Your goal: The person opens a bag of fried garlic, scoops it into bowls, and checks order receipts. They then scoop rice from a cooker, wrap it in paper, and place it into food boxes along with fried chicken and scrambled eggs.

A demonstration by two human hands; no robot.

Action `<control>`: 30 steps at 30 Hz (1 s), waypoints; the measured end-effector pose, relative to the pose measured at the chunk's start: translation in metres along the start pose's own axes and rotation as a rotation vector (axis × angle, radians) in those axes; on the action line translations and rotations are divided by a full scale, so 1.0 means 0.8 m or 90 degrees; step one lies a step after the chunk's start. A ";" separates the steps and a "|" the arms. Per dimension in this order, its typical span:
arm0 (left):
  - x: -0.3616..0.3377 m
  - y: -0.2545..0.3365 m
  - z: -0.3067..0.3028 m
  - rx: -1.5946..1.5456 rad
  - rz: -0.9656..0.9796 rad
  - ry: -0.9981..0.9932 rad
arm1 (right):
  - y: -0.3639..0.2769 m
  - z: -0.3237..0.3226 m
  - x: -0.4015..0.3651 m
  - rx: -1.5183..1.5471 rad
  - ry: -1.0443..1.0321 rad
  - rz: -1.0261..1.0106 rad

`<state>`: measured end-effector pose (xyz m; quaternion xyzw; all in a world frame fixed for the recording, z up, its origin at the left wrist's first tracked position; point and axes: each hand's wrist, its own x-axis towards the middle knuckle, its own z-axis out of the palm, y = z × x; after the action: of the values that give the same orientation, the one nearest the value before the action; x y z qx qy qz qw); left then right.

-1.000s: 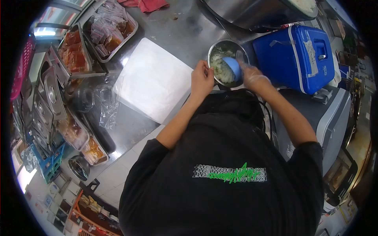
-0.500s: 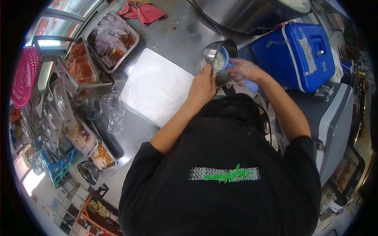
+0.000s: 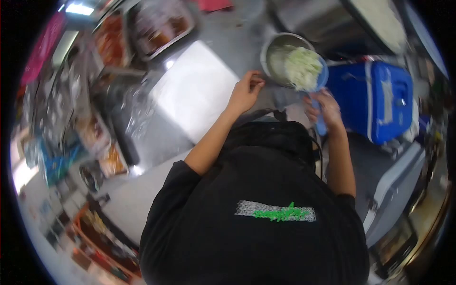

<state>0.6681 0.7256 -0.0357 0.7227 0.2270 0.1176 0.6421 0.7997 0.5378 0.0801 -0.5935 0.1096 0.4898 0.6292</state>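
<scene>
My right hand (image 3: 325, 111) is closed around the handle of a blue scoop (image 3: 322, 76). The scoop is heaped with pale green-white shredded food (image 3: 303, 68), which looks like cabbage, and sits at the right side of a round metal bowl (image 3: 274, 59). A thin clear glove seems to cover this hand. To the left of the bowl, my left hand (image 3: 246, 92) is apart from it, fingers loosely bent and apart, holding nothing. It is over the right corner of a stack of white sheets (image 3: 194, 90) on the metal table.
A large metal pot (image 3: 316, 23) with white contents stands behind the bowl. On the right is a blue cooler box (image 3: 380, 102). At the left are a metal tray (image 3: 189, 27) of bagged food, clear plastic packaging (image 3: 137, 107) and more food containers.
My left hand has let go of the bowl's rim. My right hand has brought the scoop up at the bowl's right side, heaped with food. The whole view has shifted and blurred.
</scene>
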 end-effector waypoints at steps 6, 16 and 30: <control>-0.102 -0.061 -0.174 0.254 0.027 0.424 | 0.032 0.106 0.038 -0.222 -0.168 -0.103; -0.123 -0.126 -0.242 0.595 -0.007 0.488 | 0.145 0.232 0.139 -1.241 -0.449 -0.520; -0.100 -0.132 -0.276 0.646 0.065 0.525 | 0.115 0.254 0.150 -1.306 -0.600 -0.414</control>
<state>0.4782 0.8882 -0.0968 0.8415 0.4471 0.2938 0.0755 0.7006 0.7526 -0.0099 -0.5826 -0.7367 0.3362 -0.0693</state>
